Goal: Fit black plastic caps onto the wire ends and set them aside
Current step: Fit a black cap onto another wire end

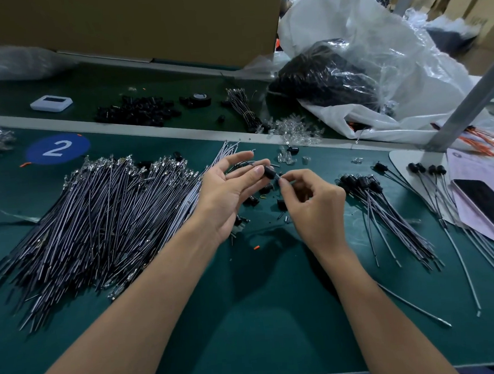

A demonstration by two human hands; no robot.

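Right of big heap of bare grey wires [97, 222], left hand [226, 194] fingers pinch black plastic cap [269, 172]; right hand [313, 203] fingers pinch wire end into it; smaller capped bundle [386, 207] farther right done, most of heap left

white timer [51, 103] | tape roll [199, 99] | phone [490, 204] | cardboard box [132, 26]
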